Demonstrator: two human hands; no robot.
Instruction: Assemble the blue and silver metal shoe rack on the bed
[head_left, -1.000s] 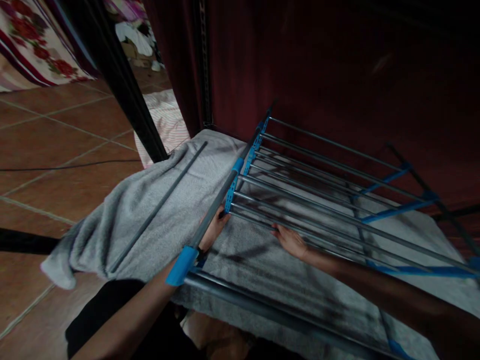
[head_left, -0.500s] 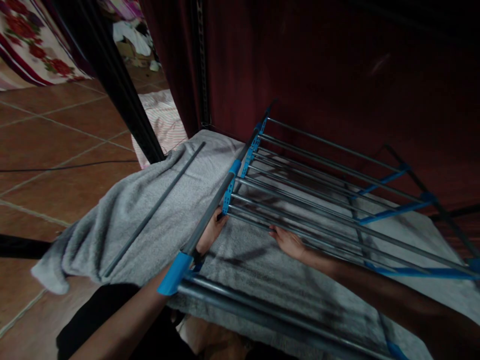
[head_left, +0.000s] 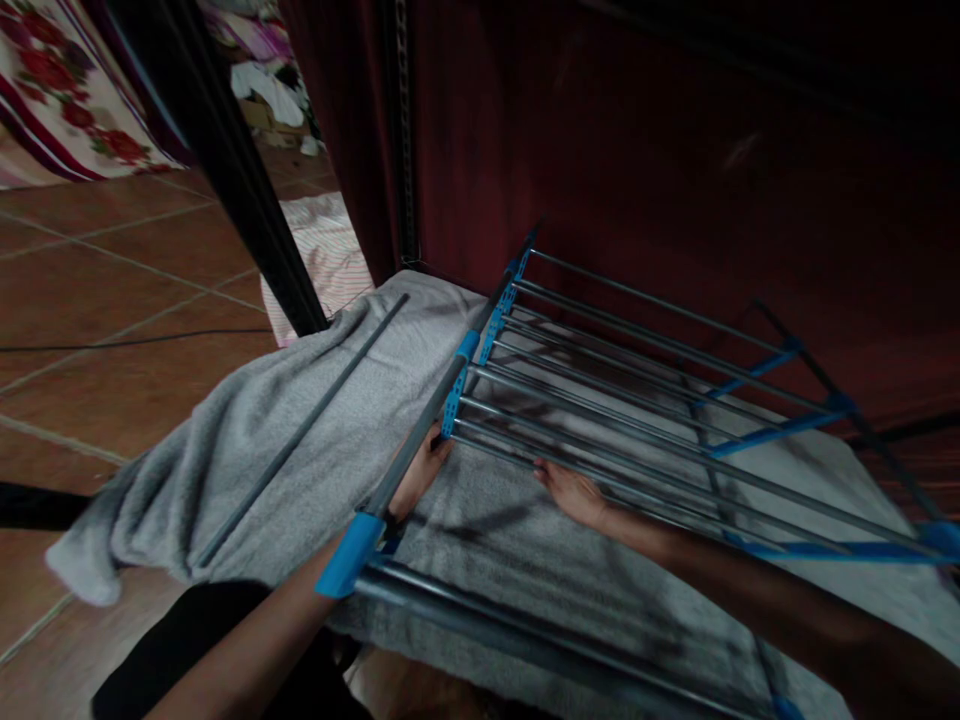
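A rack of grey metal tubes (head_left: 600, 405) with blue plastic joints, like a shoe rack, lies on a grey blanket. My left hand (head_left: 424, 472) reaches beneath the near side pole (head_left: 420, 435) and closes round the lower end of a perforated blue bracket (head_left: 453, 400). Its fingers are partly hidden there. To the right, my right hand (head_left: 574, 492) has its fingertips closed on the lowest crosswise tube, a short way from that bracket. A blue corner joint (head_left: 350, 553) sits above my left forearm at the frame's near end.
One loose grey tube (head_left: 304, 430) lies on the grey blanket (head_left: 247, 410) at left. Black metal posts (head_left: 240, 190) stand beyond it. A dark red curtain (head_left: 600, 140) hangs behind the rack. Brown floor tiles, a cable (head_left: 135, 340) and a striped cloth (head_left: 330, 250) are at left.
The view has shifted slightly, and the rack appears a little lower and further left. Both hands keep their places on the rack.
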